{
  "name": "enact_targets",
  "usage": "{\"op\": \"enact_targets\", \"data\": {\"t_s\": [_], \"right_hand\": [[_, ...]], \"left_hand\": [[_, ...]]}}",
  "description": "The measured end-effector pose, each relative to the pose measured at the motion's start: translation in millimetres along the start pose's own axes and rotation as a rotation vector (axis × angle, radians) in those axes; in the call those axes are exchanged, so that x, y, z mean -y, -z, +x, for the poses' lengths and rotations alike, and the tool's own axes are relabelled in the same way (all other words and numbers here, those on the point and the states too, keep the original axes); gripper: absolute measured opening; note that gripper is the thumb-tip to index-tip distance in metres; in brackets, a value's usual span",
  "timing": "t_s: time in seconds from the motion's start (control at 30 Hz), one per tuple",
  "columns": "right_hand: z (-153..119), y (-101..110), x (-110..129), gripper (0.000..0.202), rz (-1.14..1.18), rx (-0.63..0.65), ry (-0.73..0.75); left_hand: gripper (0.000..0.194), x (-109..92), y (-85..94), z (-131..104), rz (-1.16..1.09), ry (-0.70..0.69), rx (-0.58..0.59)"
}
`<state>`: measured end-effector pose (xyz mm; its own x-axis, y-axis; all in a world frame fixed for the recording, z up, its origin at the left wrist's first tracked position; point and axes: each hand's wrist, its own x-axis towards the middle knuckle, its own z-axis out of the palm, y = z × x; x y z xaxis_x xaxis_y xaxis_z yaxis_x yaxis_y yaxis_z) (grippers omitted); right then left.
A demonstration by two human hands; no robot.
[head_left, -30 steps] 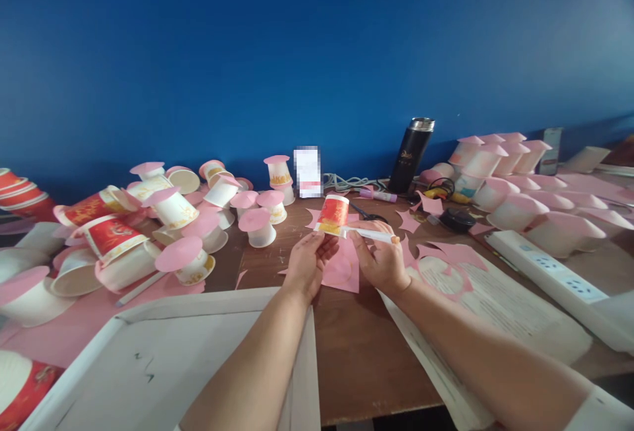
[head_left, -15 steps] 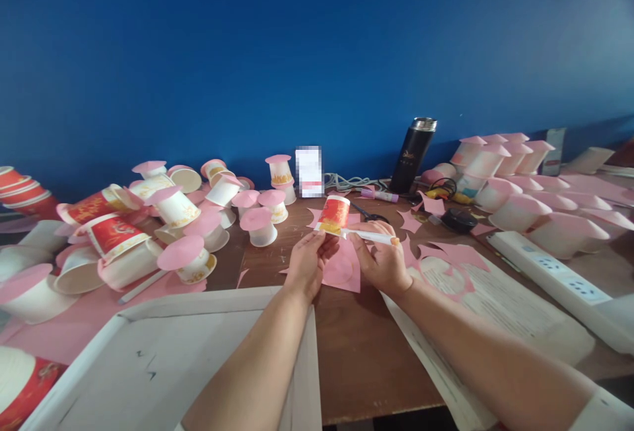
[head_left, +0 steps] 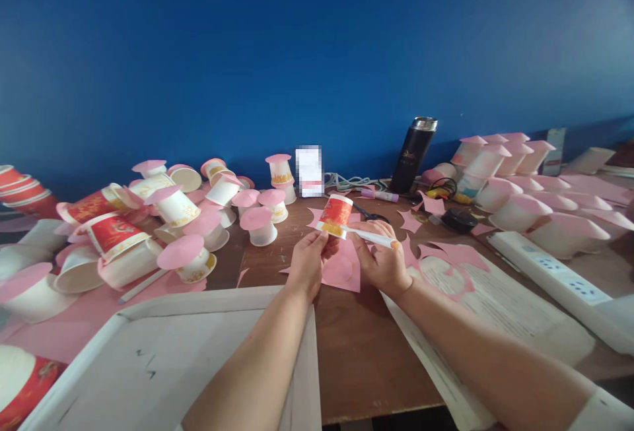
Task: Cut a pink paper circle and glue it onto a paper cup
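A small red and gold paper cup (head_left: 336,215) is gripped low down between the thumb and fingers of my left hand (head_left: 308,263). The cup tilts a little and stays above the table. My right hand (head_left: 385,263) is closed on a slim white stick-like thing (head_left: 372,237), whose exact kind I cannot make out. Its thin tip points left and meets the cup near the gold lower edge. Beneath both hands lies a pink paper sheet (head_left: 341,276). Black-handled scissors (head_left: 374,218) lie just behind my right hand.
Paper cups with pink discs (head_left: 181,253) crowd the left side. More pink-topped cups (head_left: 520,210) stand at the right, near a white power strip (head_left: 549,263). A black thermos (head_left: 413,154) leans by the blue wall. A white box lid (head_left: 198,352) lies in front.
The cup has turned and tilted slightly, its top leaning right. The white stick-like thing's tip has shifted a little upward along the cup. Both hands have barely moved.
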<state>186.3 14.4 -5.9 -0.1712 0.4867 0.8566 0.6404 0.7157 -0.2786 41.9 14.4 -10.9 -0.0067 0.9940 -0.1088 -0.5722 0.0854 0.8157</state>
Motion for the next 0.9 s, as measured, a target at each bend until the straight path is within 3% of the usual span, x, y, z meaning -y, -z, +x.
{"op": "enact_targets", "data": {"t_s": [0.3,0.73,0.9], "right_hand": [[-0.3,-1.5,-2.1,0.019,-0.018,0.011,0.003],[-2.4,-2.8,-5.9,0.017,-0.028,0.028,-0.017],[-2.2,-2.7,-6.0,0.017,0.006,0.016,-0.018]], "left_hand": [[0.024,1.8,0.6,-1.1,0.172,-0.039,0.014],[0.019,4.9,0.0,0.2,0.189,-0.048,-0.029],[0.019,4.9,-0.1,-0.2,0.128,0.015,-0.002]]}}
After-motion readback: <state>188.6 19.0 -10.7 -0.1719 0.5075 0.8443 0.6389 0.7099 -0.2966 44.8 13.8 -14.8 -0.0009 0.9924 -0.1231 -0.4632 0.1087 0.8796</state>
